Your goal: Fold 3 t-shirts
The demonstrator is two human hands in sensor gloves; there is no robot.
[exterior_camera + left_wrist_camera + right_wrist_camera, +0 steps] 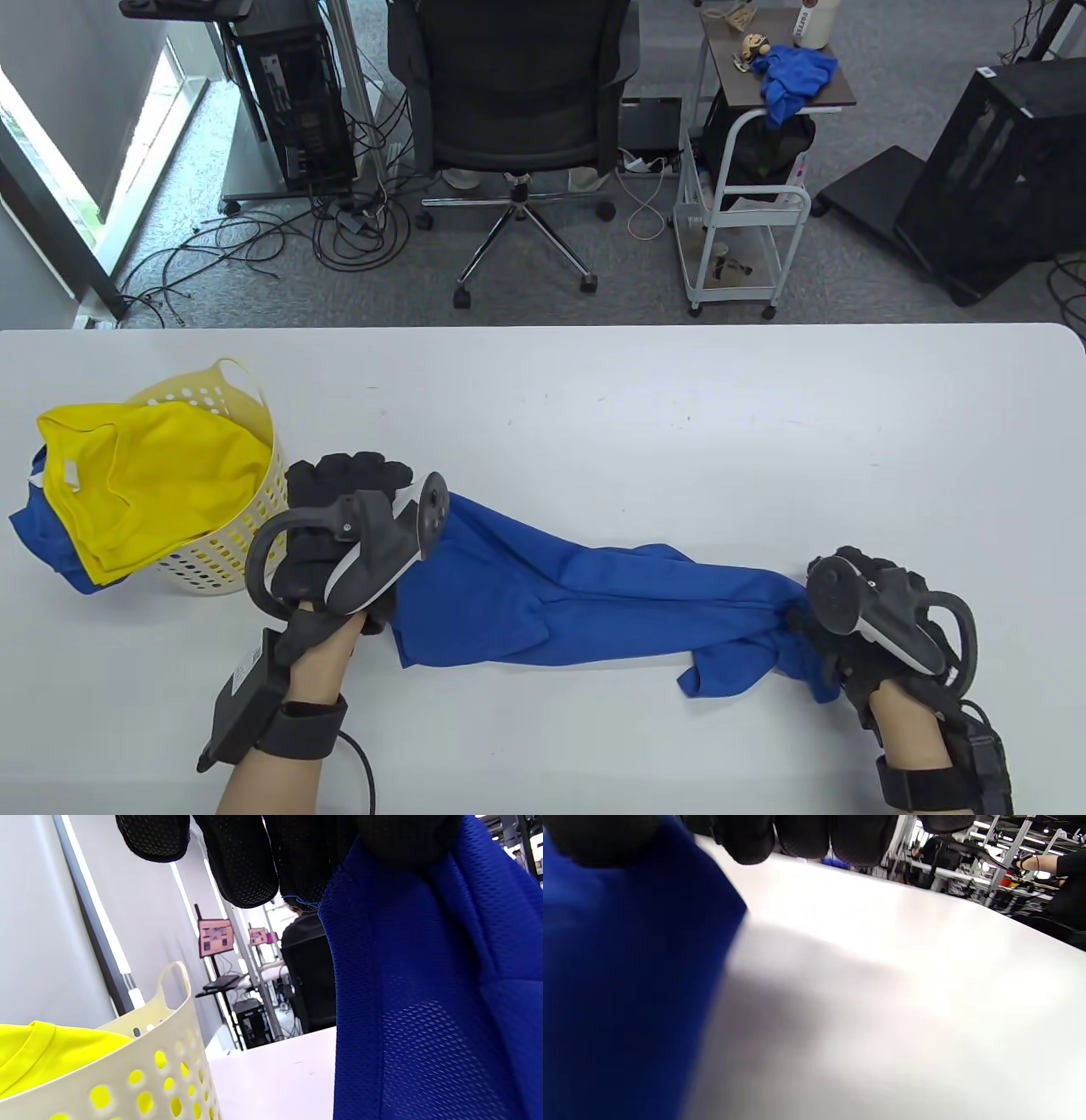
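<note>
We see a blue t-shirt [585,607] stretched across the white desk [645,407] between our two gloved hands. Our left hand [344,531] grips one end with fingers [242,866] curled round the cloth; our right hand [865,611] pinches the bunched opposite end. Just left of the left fingers stands a cream basket [233,543] holding a yellow t-shirt [144,484].

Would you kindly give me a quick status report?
Left hand and right hand gripping blue shirt ends. Shirt stretched, unfolded. Basket beside left hand.
</note>
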